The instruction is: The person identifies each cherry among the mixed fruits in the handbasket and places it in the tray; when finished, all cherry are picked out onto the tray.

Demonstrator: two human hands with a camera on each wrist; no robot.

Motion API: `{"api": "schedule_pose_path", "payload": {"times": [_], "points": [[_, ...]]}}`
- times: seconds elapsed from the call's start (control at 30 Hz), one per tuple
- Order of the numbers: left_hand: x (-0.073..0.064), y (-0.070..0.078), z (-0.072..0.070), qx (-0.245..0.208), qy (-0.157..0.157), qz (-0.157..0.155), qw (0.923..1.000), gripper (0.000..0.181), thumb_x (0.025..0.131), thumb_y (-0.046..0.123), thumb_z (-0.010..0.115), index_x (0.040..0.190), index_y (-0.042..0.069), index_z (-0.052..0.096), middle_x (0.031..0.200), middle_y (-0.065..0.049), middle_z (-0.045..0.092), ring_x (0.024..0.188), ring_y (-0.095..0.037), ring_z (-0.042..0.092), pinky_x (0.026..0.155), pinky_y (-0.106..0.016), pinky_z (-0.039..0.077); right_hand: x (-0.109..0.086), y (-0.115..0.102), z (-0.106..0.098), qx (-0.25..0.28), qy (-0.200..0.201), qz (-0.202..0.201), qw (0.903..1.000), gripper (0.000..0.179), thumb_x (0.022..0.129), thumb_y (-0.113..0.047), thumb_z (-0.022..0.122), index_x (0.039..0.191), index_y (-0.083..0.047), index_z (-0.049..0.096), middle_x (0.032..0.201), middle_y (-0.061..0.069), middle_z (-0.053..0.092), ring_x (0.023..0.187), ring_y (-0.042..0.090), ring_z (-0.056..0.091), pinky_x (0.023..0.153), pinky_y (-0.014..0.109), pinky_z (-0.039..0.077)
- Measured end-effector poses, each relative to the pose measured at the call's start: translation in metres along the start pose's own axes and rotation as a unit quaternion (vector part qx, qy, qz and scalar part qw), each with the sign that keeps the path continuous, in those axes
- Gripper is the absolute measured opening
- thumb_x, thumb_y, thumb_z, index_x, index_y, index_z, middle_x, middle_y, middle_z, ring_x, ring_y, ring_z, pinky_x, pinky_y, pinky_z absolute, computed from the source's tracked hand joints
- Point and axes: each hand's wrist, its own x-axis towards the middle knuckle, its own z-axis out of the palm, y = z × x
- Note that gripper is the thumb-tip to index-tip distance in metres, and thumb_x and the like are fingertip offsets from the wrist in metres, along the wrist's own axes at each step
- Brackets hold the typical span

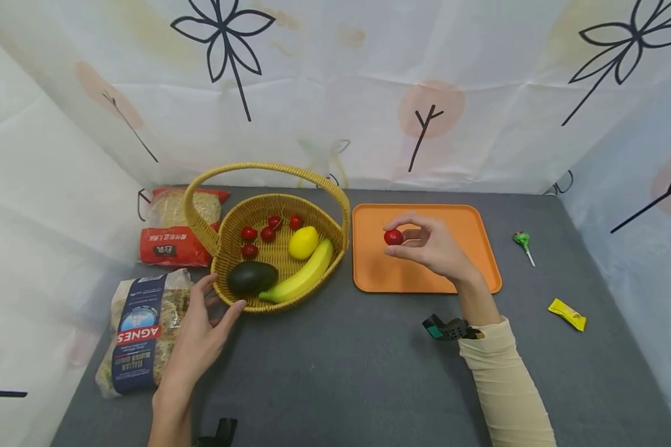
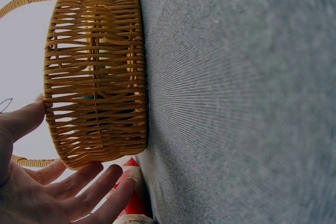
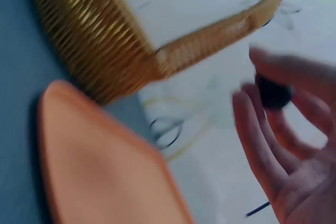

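My right hand (image 1: 430, 245) pinches a small round red cherry (image 1: 393, 237) between thumb and fingertips, above the orange tray (image 1: 369, 276). In the right wrist view the cherry (image 3: 274, 93) looks dark and blurred. With fingers mostly straight, my left hand (image 1: 204, 335) touches the near left side of the yellow wicker basket (image 1: 282, 306). Its thumb lies at the rim in the left wrist view, the other fingers spread along the basket's side. Inside the basket lie several red cherries (image 1: 268, 234), a yellow lemon (image 1: 304, 243), a banana (image 1: 302, 276) and a dark green avocado (image 1: 252, 277).
Left of the basket lie a red-and-clear food bag (image 1: 173, 242) and a blue-labelled bag (image 1: 140, 335). A green lollipop (image 1: 522, 239) and a yellow wrapped candy (image 1: 567, 314) lie right of the tray. The basket's tall handle (image 1: 263, 166) arches up. Patterned white sheets stand behind the grey table (image 1: 335, 385).
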Motion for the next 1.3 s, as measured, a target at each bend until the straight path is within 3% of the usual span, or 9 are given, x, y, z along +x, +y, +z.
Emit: {"api": "schedule_pose_path", "payload": {"times": [0.17, 0.33, 0.57, 0.67, 0.87, 1.13, 1.3], "points": [[-0.001, 0.001, -0.001, -0.001, -0.003, 0.000, 1.0000, 0.095, 0.107, 0.048, 0.067, 0.173, 0.011, 0.009, 0.177, -0.028, 0.022, 0.157, -0.051, 0.040, 0.117, -0.068, 0.049, 0.017, 0.025, 0.000, -0.044, 0.067, 0.070, 0.9943, 0.042, 0.096, -0.011, 0.083, 0.136, -0.005, 0.071, 0.141, 0.013, 0.064, 0.109, 0.024, 0.079, 0.086, 0.020, 0.063], [-0.001, 0.001, -0.001, -0.002, -0.007, -0.001, 1.0000, 0.095, 0.107, 0.048, 0.066, 0.173, 0.011, 0.008, 0.178, -0.028, 0.021, 0.157, -0.051, 0.039, 0.117, -0.068, 0.049, 0.040, 0.046, 0.006, -0.100, 0.060, 0.094, 0.9887, 0.042, 0.101, -0.009, 0.077, 0.142, -0.003, 0.069, 0.149, 0.017, 0.061, 0.123, 0.041, 0.075, 0.084, 0.018, 0.059], [-0.001, -0.001, -0.002, -0.004, -0.006, 0.003, 1.0000, 0.094, 0.108, 0.046, 0.066, 0.173, 0.010, 0.009, 0.177, -0.029, 0.022, 0.156, -0.052, 0.040, 0.117, -0.069, 0.049, 0.071, 0.069, 0.017, -0.168, 0.034, 0.072, 0.9825, 0.038, 0.099, -0.006, 0.079, 0.135, -0.001, 0.072, 0.139, 0.023, 0.070, 0.123, 0.040, 0.075, 0.100, 0.045, 0.061], [-0.001, -0.001, -0.002, -0.003, -0.005, 0.007, 1.0000, 0.093, 0.108, 0.046, 0.066, 0.172, 0.010, 0.009, 0.177, -0.029, 0.023, 0.155, -0.052, 0.041, 0.116, -0.068, 0.049, 0.079, 0.074, 0.021, -0.184, 0.029, 0.067, 0.9802, 0.036, 0.098, -0.006, 0.079, 0.133, -0.001, 0.073, 0.132, 0.023, 0.073, 0.121, 0.039, 0.075, 0.103, 0.051, 0.059], [-0.002, 0.001, -0.001, -0.002, -0.008, 0.004, 1.0000, 0.093, 0.108, 0.046, 0.066, 0.173, 0.010, 0.009, 0.177, -0.029, 0.022, 0.155, -0.051, 0.042, 0.116, -0.068, 0.049, 0.085, 0.078, 0.025, -0.188, 0.021, 0.068, 0.9797, 0.038, 0.099, -0.005, 0.077, 0.136, 0.002, 0.071, 0.131, 0.025, 0.072, 0.117, 0.039, 0.075, 0.103, 0.052, 0.061], [-0.001, -0.001, -0.001, -0.003, -0.005, 0.009, 0.9999, 0.092, 0.108, 0.045, 0.066, 0.172, 0.010, 0.010, 0.177, -0.029, 0.023, 0.154, -0.051, 0.042, 0.116, -0.068, 0.050, 0.083, 0.074, 0.022, -0.193, 0.014, 0.069, 0.9786, 0.047, 0.097, -0.006, 0.080, 0.142, 0.000, 0.067, 0.141, 0.025, 0.066, 0.129, 0.042, 0.068, 0.110, 0.056, 0.057], [-0.001, -0.002, 0.000, -0.002, -0.003, 0.013, 0.9999, 0.092, 0.108, 0.043, 0.067, 0.172, 0.009, 0.011, 0.176, -0.029, 0.025, 0.152, -0.050, 0.046, 0.114, -0.067, 0.052, 0.077, 0.067, 0.018, -0.166, 0.027, 0.072, 0.9831, 0.046, 0.098, -0.008, 0.079, 0.142, -0.002, 0.066, 0.148, 0.022, 0.064, 0.135, 0.045, 0.065, 0.114, 0.059, 0.054]]}}
